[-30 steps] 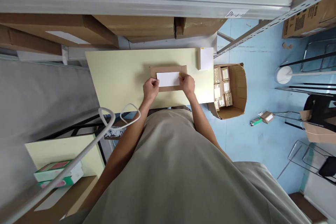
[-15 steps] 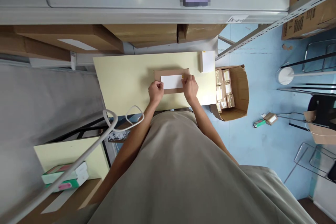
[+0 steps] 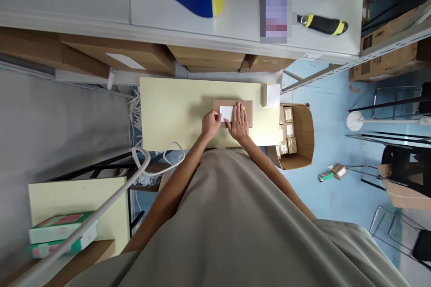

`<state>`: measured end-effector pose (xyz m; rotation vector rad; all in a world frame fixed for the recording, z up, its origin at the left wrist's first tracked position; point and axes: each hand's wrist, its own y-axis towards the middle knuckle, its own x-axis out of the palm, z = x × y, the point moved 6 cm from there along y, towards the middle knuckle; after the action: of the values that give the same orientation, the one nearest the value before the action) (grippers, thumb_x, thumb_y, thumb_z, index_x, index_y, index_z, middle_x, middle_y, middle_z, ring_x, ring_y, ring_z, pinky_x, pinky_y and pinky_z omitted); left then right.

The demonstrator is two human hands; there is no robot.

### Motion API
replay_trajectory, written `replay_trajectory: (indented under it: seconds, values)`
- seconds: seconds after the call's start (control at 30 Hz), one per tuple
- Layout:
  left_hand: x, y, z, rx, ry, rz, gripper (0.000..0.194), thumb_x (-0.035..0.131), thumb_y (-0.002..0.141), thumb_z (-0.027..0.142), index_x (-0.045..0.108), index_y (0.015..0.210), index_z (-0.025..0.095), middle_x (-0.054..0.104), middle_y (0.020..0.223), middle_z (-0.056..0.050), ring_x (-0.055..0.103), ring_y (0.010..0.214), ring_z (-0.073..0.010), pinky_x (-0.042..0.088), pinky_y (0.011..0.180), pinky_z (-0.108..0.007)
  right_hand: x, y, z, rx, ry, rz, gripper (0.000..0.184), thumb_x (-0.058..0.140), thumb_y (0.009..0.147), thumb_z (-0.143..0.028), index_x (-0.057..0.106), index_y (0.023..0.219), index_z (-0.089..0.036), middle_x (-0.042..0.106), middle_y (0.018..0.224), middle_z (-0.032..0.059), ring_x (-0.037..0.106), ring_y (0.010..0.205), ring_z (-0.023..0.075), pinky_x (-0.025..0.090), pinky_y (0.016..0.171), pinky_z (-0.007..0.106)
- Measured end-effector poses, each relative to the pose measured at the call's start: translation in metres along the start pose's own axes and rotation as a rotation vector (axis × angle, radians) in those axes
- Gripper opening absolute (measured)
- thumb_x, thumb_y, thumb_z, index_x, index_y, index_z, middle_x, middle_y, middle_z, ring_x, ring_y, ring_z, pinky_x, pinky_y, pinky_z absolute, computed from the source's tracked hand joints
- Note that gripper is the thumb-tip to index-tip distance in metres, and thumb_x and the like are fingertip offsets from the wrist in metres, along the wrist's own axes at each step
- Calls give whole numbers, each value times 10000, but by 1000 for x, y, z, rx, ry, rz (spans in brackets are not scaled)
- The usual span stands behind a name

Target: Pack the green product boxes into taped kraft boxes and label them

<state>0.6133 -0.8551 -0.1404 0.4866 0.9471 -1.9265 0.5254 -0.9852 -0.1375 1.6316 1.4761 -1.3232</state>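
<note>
A small brown cardboard box (image 3: 249,112) lies flat on the pale yellow table, with a white label (image 3: 225,112) on its top face. My right hand (image 3: 239,123) rests flat over the label's right part, fingers stretched out and pressed down, so that part is mostly hidden. At the label's lower left corner my left hand (image 3: 211,124) is closed, thumb and forefinger pinching the edge. A stack of white labels (image 3: 272,95) stands at the table's right end.
The pale yellow table (image 3: 171,112) runs beneath a grey shelf (image 3: 235,18) bearing a tape dispenser (image 3: 202,2) and a black-and-yellow-handled knife (image 3: 323,24). Right of the table stands a large open carton (image 3: 303,130) with several small boxes. A white bent tube (image 3: 111,197) crosses at left.
My right hand has gone from pinching the label's right end to lying flat on it. My left hand stays at the label's left edge. The camera view has shifted.
</note>
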Motion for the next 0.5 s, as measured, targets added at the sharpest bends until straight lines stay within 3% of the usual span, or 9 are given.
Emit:
replay_trajectory:
  seconds: [0.27, 0.5]
  values:
    - [-9, -3, 1, 107, 101, -74, 243, 553, 1100, 288, 761, 1100, 162, 814, 1176, -209, 772, 1133, -325, 547, 1018, -389, 16, 1, -34, -85, -74, -124, 772, 310, 1160, -444, 140, 1805, -55, 64, 1886, 161, -15, 1768, 338, 86, 1421, 576]
    - [-20, -2, -12, 88, 227, -143, 309, 491, 1120, 317, 699, 1253, 131, 790, 1233, -247, 762, 1162, -350, 551, 987, -403, 29, -2, -61, -60, -115, -135, 815, 371, 1126, -429, 141, 1800, -32, 49, 1883, 173, -9, 1765, 369, 96, 1418, 575]
